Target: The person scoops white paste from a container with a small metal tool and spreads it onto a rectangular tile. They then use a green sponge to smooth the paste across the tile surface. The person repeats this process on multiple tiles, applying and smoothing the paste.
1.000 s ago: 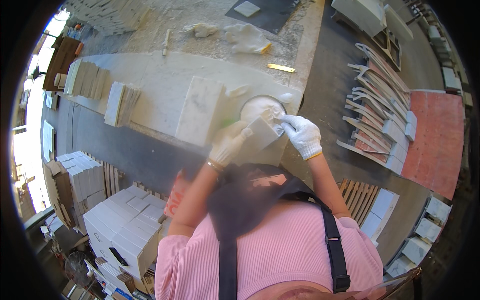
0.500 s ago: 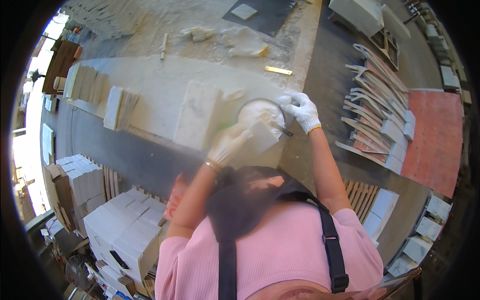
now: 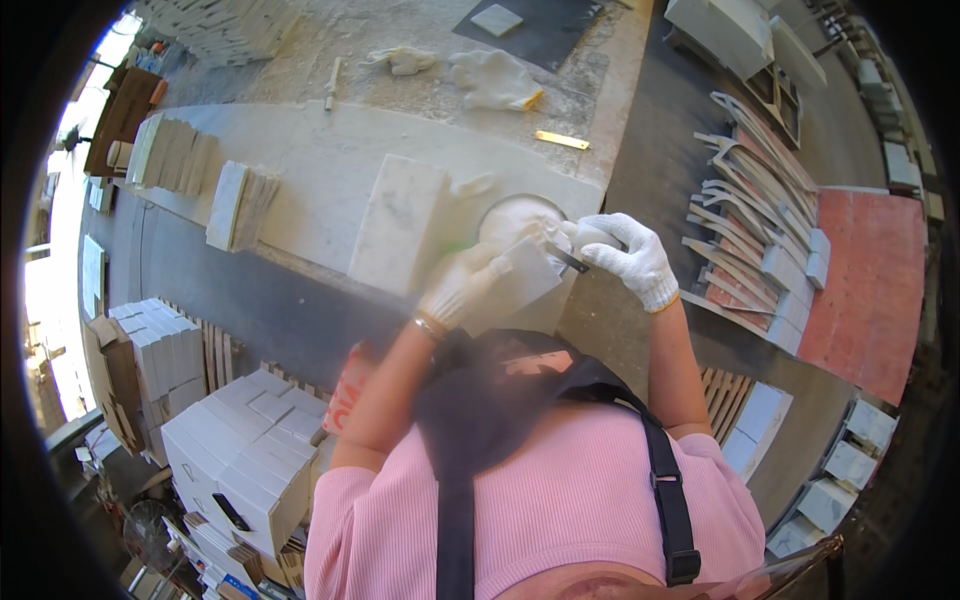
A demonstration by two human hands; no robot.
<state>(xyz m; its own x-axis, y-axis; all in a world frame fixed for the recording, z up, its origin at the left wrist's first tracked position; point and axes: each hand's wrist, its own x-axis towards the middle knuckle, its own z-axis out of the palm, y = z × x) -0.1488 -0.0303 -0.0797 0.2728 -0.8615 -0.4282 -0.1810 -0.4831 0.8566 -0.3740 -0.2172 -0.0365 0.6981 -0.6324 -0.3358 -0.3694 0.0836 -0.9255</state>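
Note:
My left hand [image 3: 460, 285], in a white glove, grips a pale square tile [image 3: 528, 278] tilted at the near side of a round bowl [image 3: 487, 212] of white powder or paste. A tool with a dark handle [image 3: 568, 258] leans over the bowl's near right edge. My right hand [image 3: 636, 258], also gloved, is at the bowl's right side, thumb and fingers curled around a small whitish lump [image 3: 590, 233] that I cannot name. The thumb is close to the dark handle; whether they touch is unclear. A thick marble slab [image 3: 398, 225] lies left of the bowl.
Rows of tiles [image 3: 240, 207] stand on the table's left. Loose gloves [image 3: 495, 80] and a yellow strip [image 3: 562, 140] lie beyond the bowl. Boxes [image 3: 240, 450] are stacked at near left. At right, curved pale strips [image 3: 740, 205] lie by a red board [image 3: 865, 290].
My right hand has moved down and slightly right, from the bowl's far right rim to beside the dark handle. My left hand and the tile have barely moved.

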